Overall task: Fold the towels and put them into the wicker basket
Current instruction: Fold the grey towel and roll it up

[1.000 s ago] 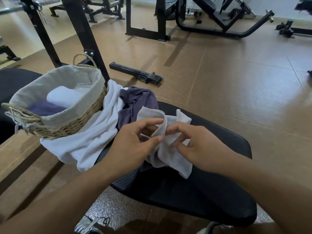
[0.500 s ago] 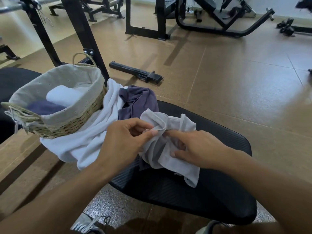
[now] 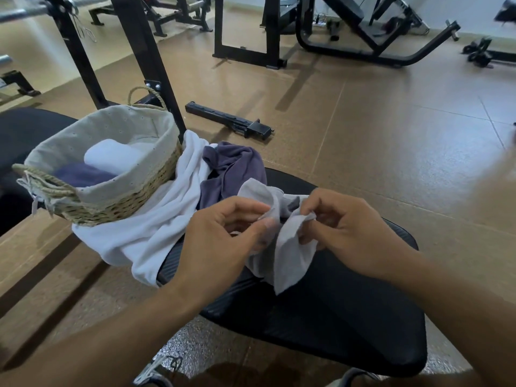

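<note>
Grey towel (image 3: 287,247) pinched by curled fingers of left hand (image 3: 220,241) and right hand (image 3: 343,230), palms facing.

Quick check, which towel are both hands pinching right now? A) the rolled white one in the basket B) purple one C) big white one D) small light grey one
D: the left hand and right hand each pinch an edge of the small light grey towel above the black bench pad; the big white towel and purple towel lie untouched beside the wicker basket.
</note>
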Tool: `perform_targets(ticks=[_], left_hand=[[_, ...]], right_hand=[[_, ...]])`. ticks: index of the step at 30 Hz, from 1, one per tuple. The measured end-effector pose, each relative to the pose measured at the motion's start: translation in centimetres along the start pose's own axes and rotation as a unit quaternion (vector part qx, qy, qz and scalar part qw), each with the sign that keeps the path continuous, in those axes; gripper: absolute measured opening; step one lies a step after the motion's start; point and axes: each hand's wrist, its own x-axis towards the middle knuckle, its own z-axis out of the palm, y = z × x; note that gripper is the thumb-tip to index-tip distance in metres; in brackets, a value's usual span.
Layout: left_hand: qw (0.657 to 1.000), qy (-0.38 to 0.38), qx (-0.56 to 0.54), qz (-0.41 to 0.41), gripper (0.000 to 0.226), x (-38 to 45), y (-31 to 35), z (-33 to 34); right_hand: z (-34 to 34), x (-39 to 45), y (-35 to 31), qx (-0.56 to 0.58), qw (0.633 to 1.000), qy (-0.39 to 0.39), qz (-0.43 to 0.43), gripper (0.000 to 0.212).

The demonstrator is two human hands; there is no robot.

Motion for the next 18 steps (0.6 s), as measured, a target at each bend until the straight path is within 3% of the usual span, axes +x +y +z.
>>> perform_targets(ticks=[2, 6, 9, 12, 18], left_hand=[[0.999, -0.013, -0.040, -0.007, 0.017, -0.7, 0.3, 0.7], [0.997, 0.000, -0.072, -0.026, 0.012, -0.7, 0.0, 1.0], [0.998, 0.001, -0.053, -0.022, 0.015, -0.5, 0.1, 0.9], [0.999, 0.010, -0.031, -0.013, 0.017, -0.7, 0.2, 1.0], [0.997, 0.030, -0.072, -0.017, 0.011, -0.6, 0.2, 1.3]], right_hand=[[0.9, -0.1, -0.3, -0.002, 0.999, 0.045, -0.007, 0.009], [1.9, 0.1, -0.2, -0.187, 0.971, 0.140, -0.046, 0.017], [1.7, 0.0, -0.5, -0.207, 0.964, 0.129, -0.111, 0.006], [1.8, -0.2, -0.2, -0.182, 0.966, 0.098, -0.157, 0.009], [1.3, 0.0, -0.2, -0.156, 0.979, 0.087, -0.100, 0.017]])
